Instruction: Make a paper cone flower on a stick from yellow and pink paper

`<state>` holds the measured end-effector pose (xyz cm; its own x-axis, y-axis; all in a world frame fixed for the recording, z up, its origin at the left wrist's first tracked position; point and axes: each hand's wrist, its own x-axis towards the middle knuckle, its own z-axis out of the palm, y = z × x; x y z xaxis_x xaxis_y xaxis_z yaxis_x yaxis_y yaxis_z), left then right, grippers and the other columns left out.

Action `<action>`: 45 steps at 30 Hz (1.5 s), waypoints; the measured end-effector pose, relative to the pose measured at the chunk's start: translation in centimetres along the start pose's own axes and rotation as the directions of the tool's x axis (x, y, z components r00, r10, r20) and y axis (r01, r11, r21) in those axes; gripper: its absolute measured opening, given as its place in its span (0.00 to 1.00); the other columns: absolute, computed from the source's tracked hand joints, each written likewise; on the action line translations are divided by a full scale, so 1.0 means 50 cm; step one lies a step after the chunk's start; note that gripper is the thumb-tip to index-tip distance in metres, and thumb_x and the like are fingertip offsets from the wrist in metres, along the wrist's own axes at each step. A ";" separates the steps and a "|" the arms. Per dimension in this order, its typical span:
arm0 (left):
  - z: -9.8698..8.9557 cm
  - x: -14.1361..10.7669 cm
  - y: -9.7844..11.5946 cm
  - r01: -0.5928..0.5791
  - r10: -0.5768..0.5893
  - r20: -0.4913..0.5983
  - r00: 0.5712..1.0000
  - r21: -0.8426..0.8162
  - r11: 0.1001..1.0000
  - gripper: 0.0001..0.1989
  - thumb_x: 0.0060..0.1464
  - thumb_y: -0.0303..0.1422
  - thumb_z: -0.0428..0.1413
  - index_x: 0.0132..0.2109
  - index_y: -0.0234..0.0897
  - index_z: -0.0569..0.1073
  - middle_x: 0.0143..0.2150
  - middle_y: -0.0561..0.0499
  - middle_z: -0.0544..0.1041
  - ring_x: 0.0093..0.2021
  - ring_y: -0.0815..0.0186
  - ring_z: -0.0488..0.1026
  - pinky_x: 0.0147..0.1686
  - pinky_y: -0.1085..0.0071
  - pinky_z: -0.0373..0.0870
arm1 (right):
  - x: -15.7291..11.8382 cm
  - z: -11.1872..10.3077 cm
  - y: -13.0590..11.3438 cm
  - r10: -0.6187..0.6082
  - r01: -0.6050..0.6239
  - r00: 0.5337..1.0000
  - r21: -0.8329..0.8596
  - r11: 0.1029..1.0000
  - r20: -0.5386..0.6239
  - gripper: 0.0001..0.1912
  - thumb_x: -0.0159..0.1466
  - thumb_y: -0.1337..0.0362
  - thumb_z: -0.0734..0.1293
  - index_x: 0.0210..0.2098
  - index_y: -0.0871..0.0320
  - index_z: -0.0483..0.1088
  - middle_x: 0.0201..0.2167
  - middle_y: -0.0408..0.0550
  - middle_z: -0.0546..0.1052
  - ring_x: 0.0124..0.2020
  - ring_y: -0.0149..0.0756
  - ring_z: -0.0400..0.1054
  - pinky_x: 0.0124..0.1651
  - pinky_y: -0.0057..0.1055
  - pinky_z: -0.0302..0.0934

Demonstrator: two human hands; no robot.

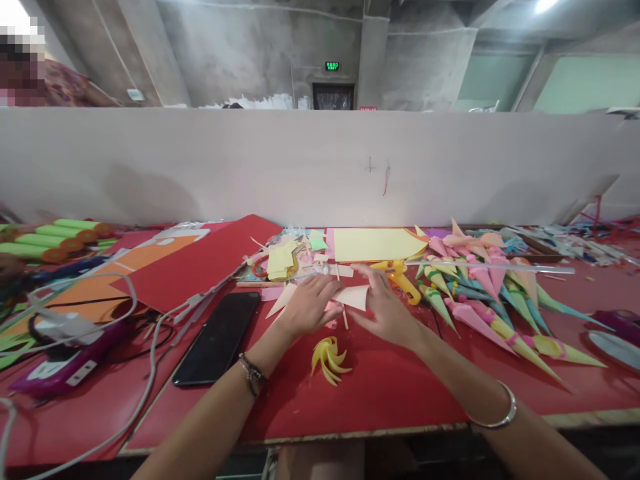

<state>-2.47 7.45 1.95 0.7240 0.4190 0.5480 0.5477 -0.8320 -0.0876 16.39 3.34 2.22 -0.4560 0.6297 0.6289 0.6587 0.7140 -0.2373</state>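
A small curved sheet of pale pink paper (354, 297) spans the gap between my two hands. My left hand (311, 303) has its fingers closed on the sheet's left end. My right hand (387, 308) is at the other end, thumb and fingers apart, with the paper's edge against or close beside it. Behind and below the sheet shows a thin white stick (346, 319). A yellow paper pinwheel-like flower (329, 360) lies on the red table just below my hands. Another pale paper piece (281, 300) pokes out left of my left hand.
A yellow glue gun (404, 280) lies beyond my right hand, near a pile of coloured paper cones (480, 273). Left are a black phone (220, 339), a purple power strip (75, 360) with white cables, and red card (190, 267). Yellow sheets (377, 245) lie behind.
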 end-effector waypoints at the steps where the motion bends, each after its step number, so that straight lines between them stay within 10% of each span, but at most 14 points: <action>1: -0.001 0.002 0.002 -0.026 0.025 0.018 1.000 0.022 0.999 0.27 0.56 0.48 0.31 0.40 0.33 0.66 0.33 0.44 0.69 0.35 0.59 0.65 0.35 0.64 0.60 | -0.001 0.002 0.000 -0.011 0.011 1.000 0.008 1.000 0.009 0.15 0.58 0.61 0.60 0.45 0.57 0.64 0.55 0.53 0.54 0.55 0.45 0.49 0.55 0.46 0.51; 12: -0.003 0.004 0.032 -0.041 0.049 0.148 0.988 -0.055 0.998 0.17 0.44 0.43 0.55 0.38 0.35 0.68 0.33 0.46 0.74 0.31 0.61 0.70 0.29 0.70 0.63 | -0.019 0.032 0.006 -0.203 0.222 0.964 -0.093 0.971 0.174 0.19 0.57 0.74 0.57 0.46 0.56 0.65 0.57 0.46 0.57 0.58 0.44 0.46 0.59 0.44 0.49; 29: -0.013 0.001 0.002 0.076 -0.074 0.112 0.991 -0.020 0.997 0.15 0.46 0.44 0.52 0.30 0.35 0.67 0.23 0.51 0.71 0.24 0.66 0.67 0.23 0.73 0.56 | -0.008 -0.006 0.002 -0.272 0.294 0.950 -0.152 0.943 0.153 0.10 0.54 0.69 0.60 0.36 0.61 0.67 0.50 0.55 0.60 0.50 0.42 0.53 0.52 0.40 0.53; 36: 0.002 -0.003 -0.009 0.384 -0.386 0.269 0.883 0.060 0.921 0.11 0.45 0.37 0.54 0.36 0.36 0.69 0.25 0.50 0.73 0.26 0.63 0.69 0.24 0.73 0.57 | -0.004 -0.017 0.020 -0.170 0.185 0.967 -0.070 0.980 0.189 0.13 0.57 0.66 0.59 0.42 0.58 0.65 0.39 0.51 0.66 0.37 0.35 0.61 0.36 0.30 0.58; 41: -0.006 -0.008 -0.030 0.314 -0.288 0.372 0.882 -0.009 0.949 0.26 0.41 0.39 0.57 0.49 0.39 0.65 0.48 0.45 0.70 0.49 0.56 0.64 0.44 0.65 0.60 | -0.008 0.004 0.028 -0.079 0.123 0.950 -0.130 0.984 0.303 0.15 0.60 0.65 0.56 0.46 0.57 0.64 0.40 0.51 0.65 0.34 0.33 0.61 0.34 0.29 0.57; 45: -0.066 -0.061 -0.081 0.465 -0.405 0.482 0.777 -0.008 0.885 0.26 0.46 0.43 0.51 0.52 0.39 0.63 0.55 0.46 0.64 0.55 0.57 0.58 0.52 0.62 0.54 | -0.007 0.006 0.032 -0.048 0.123 0.914 -0.162 0.979 0.402 0.17 0.60 0.66 0.56 0.48 0.57 0.63 0.38 0.50 0.66 0.31 0.31 0.62 0.31 0.27 0.55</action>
<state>-8.26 8.36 3.38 0.5432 0.8374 0.0603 0.8185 -0.5442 0.1840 17.39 4.35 1.39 -0.6896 0.6643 0.2885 0.6857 0.7270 -0.0350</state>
